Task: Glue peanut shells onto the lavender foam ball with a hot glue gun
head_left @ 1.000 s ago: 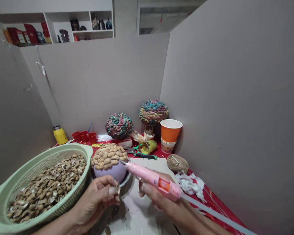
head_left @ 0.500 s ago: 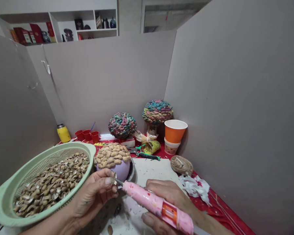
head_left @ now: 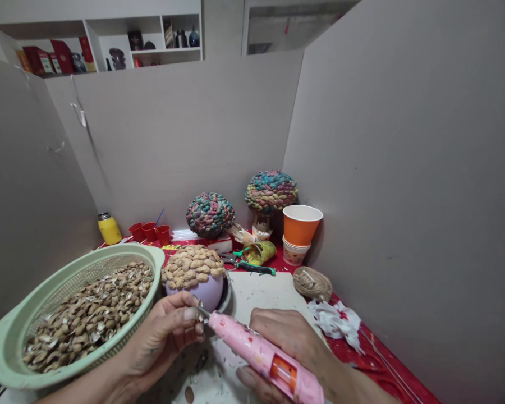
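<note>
My right hand [head_left: 288, 339] is wrapped round a pink hot glue gun [head_left: 248, 349], whose metal nozzle points up and left. Pinched in the fingertips of my left hand [head_left: 168, 331] is a small peanut shell [head_left: 200, 311], mostly hidden by the fingers; the nozzle tip touches or nearly touches it. Just beyond both hands, a lilac ball [head_left: 206, 290] sits in a dark bowl [head_left: 226, 292]. Peanut shells [head_left: 193, 265] cover the ball's upper part in rows, while its lower front is bare.
A green basket [head_left: 157, 255] of shells stands at left. Behind are red cups [head_left: 163, 234], two coloured shell-covered domes [head_left: 210, 215], pliers [head_left: 256, 269], a tipped yellow container [head_left: 260, 253] and paper cups [head_left: 302, 224]. Twine [head_left: 311, 283] and crumpled white tissue [head_left: 335, 320] lie right of the white board [head_left: 261, 292].
The glue gun has shifted slightly left and down in the view, its nozzle still at the shell. My left hand has barely moved.
</note>
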A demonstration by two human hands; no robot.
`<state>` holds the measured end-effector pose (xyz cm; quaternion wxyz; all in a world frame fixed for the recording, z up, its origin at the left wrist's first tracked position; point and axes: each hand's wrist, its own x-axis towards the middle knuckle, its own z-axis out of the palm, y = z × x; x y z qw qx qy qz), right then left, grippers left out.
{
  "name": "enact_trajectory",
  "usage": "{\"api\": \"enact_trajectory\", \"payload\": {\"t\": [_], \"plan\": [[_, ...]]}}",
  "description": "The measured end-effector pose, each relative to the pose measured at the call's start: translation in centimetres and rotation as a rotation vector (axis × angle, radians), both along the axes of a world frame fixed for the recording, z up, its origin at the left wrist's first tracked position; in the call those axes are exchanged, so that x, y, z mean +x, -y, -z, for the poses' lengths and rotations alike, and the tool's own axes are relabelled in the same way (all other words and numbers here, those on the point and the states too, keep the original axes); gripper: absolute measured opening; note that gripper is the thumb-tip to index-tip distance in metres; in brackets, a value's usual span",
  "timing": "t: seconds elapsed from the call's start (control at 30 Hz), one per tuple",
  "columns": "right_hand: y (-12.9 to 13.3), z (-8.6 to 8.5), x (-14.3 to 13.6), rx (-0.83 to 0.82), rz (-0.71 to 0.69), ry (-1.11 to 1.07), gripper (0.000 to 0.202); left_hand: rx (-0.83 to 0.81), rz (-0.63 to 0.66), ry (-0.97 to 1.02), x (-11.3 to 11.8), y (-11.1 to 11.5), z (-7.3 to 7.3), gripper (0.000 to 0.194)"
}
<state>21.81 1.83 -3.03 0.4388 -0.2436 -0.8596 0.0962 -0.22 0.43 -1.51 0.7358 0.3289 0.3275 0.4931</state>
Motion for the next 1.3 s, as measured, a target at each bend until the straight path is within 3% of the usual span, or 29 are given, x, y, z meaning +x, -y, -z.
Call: {"api": "enact_trajectory", "payload": {"t": [0.2,0.5,0.93,1.13,1.3], "plan": [[0.6,-2.1,0.2,0.066,0.016,0.137,0.029,0.023,0.006,-0.004,-0.1,-0.1,0.2,0.023],[-0.2,0.6,-0.5,0.243,0.051,-0.004,0.029,0.007,-0.017,-0.001,0.1,0.0,0.1,0.024],[-0.1,0.3,-0.4,0.302,0.112,0.012,0.030,0.005,-0.027,-0.010,0.1,0.0,0.1,0.025],[0.1,-1.0,-0.1,0.296,0.127,0.137,0.029,0.026,-0.003,0.007,0.1,0.0,0.2,0.022],[-0.3,0.0,-0.2,0.336,0.144,0.049,0.034,0.031,0.003,0.007,0.0,0.0,0.2,0.022]]}}
